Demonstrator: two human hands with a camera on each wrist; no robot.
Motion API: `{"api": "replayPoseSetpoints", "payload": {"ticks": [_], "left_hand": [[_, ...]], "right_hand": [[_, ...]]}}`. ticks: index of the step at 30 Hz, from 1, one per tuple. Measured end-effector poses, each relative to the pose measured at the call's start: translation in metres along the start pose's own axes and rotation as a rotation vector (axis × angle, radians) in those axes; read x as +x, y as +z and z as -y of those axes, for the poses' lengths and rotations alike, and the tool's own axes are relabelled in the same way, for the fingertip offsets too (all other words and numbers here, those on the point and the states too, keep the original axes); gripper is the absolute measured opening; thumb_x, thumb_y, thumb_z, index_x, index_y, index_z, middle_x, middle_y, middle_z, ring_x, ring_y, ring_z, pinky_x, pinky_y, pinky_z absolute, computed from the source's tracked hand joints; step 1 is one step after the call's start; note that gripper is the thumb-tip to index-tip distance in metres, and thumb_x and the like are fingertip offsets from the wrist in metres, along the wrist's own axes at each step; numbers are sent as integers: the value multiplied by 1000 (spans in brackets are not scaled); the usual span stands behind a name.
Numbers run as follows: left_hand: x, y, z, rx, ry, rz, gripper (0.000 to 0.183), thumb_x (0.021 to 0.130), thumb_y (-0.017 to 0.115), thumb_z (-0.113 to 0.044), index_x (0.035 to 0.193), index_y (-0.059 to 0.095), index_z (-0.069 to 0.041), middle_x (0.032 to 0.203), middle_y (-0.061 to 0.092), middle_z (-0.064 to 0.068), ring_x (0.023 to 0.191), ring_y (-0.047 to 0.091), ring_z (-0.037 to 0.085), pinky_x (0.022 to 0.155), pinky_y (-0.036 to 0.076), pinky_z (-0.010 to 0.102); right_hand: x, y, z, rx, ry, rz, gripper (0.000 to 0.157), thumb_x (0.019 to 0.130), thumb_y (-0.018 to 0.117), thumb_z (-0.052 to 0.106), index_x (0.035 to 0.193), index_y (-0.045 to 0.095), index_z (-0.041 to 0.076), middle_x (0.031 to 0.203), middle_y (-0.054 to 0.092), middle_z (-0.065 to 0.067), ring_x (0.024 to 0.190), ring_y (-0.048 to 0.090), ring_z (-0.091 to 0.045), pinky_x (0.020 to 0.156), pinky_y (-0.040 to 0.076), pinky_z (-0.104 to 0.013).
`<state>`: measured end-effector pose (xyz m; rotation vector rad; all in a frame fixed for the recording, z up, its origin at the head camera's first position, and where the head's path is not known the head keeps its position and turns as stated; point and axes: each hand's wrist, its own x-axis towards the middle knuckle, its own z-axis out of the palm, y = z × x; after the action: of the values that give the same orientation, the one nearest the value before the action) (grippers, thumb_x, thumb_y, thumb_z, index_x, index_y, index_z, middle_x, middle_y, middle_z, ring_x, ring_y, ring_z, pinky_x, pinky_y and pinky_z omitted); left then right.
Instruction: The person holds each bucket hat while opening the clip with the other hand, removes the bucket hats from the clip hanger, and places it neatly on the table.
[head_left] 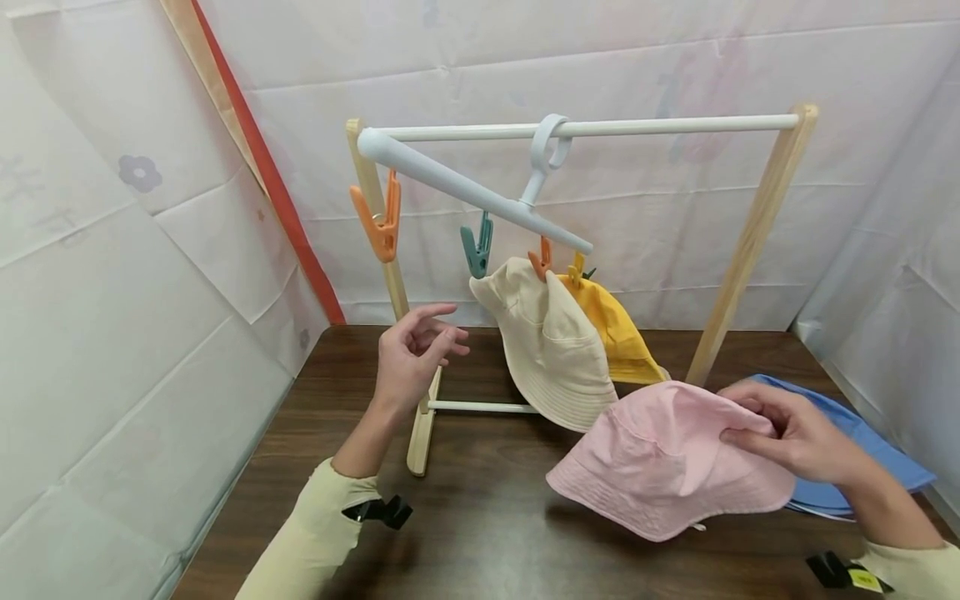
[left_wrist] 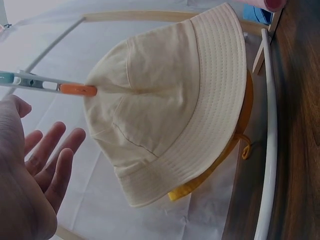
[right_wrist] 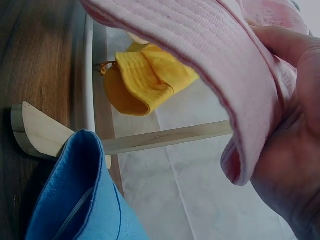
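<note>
A pink bucket hat [head_left: 667,458] is held up over the table by my right hand [head_left: 795,433], thumb and fingers pinching its fabric. My left hand [head_left: 416,350] holds nothing; its fingers are loosely bent, left of a cream bucket hat [head_left: 555,342]. That hat hangs by a green clip [head_left: 477,247] and an orange clip [head_left: 542,258] from a white hanger [head_left: 465,192]. Behind it a yellow hat [head_left: 611,329] hangs from a yellow clip [head_left: 576,271]. Another orange clip [head_left: 380,218], with nothing in it, hangs at the hanger's near end.
The hanger hooks over the white rail [head_left: 675,126] of a wooden-legged rack [head_left: 753,242]. Blue hats or cloth [head_left: 862,454] lie on the dark table [head_left: 480,517] at the right, behind my right hand. White sheets [head_left: 150,350] enclose the table at the back and sides.
</note>
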<state>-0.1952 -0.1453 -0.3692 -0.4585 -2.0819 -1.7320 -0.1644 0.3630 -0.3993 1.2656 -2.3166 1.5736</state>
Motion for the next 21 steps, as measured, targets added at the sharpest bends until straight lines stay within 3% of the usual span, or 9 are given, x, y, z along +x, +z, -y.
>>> {"api": "replayPoseSetpoints", "payload": {"ticks": [4, 13, 21], "left_hand": [[0, 0, 0, 2, -6, -1, 34, 107, 70, -8, 141, 73, -3, 111, 83, 32, 82, 82, 0, 71, 67, 34], [1, -1, 1, -1, -7, -3, 34, 107, 70, -8, 141, 72, -2, 111, 82, 32, 82, 81, -1, 70, 64, 25], [0, 0, 2, 2, -11, -2, 34, 107, 70, -8, 140, 72, -2, 111, 82, 32, 82, 81, -2, 70, 65, 26]], "right_hand": [[-2, 1, -3, -10, 3, 10, 70, 79, 70, -37, 136, 71, 4, 120, 82, 13, 84, 72, -2, 71, 60, -17], [-3, 2, -8, -27, 24, 37, 67, 80, 71, -35, 135, 71, 5, 119, 82, 13, 89, 72, 0, 74, 59, -18], [-5, 0, -14, -61, 43, 78, 64, 84, 73, -32, 137, 70, 5, 120, 80, 15, 93, 72, 2, 76, 59, -18]]}}
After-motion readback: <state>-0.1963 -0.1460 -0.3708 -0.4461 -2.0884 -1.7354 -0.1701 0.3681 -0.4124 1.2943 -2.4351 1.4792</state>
